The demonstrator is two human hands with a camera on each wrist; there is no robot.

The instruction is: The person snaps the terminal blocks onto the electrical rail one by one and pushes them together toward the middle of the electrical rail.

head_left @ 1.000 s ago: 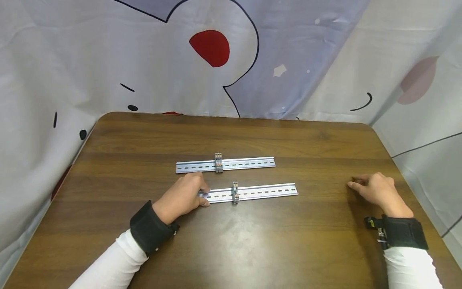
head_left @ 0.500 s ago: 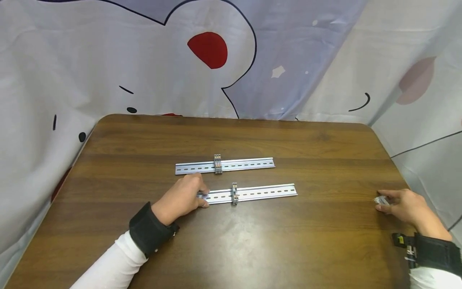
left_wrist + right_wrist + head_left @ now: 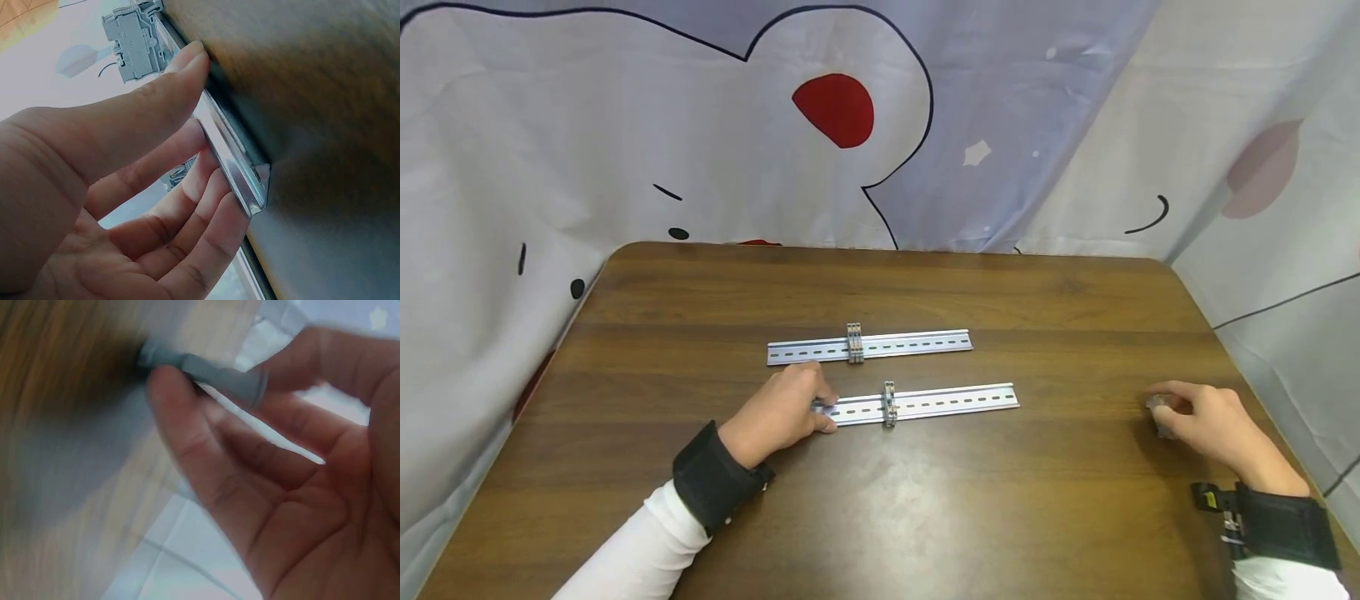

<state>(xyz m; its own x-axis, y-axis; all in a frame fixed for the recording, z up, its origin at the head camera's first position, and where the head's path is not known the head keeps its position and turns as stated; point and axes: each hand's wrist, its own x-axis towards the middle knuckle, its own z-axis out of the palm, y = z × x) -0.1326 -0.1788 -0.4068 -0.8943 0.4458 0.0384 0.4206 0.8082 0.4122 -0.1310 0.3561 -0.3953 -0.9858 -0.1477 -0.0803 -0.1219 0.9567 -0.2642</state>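
Two slotted metal DIN rails lie on the table. My left hand point(image 3: 781, 413) grips the left end of the near rail point(image 3: 955, 401), thumb on one edge and fingers on the other. A grey terminal block point(image 3: 890, 404) sits across that rail, right of the hand; the left wrist view shows the block point(image 3: 134, 47) from its side. The far rail point(image 3: 917, 343) carries several terminal blocks point(image 3: 854, 342) side by side. Over the table's right side, my right hand point(image 3: 1213, 423) pinches a small grey terminal block point(image 3: 212, 375), blurred and partly covered by the fingers.
The brown wooden table point(image 3: 1000, 517) has rounded far corners. A printed curtain point(image 3: 700, 125) hangs behind it and along its sides. Black bands with small cameras are worn on both wrists, the right band point(image 3: 1285, 525) near the table's right edge.
My right hand first moved right and picked up a grey terminal block, then came back a little to the left with it. The left hand stays on the near rail.
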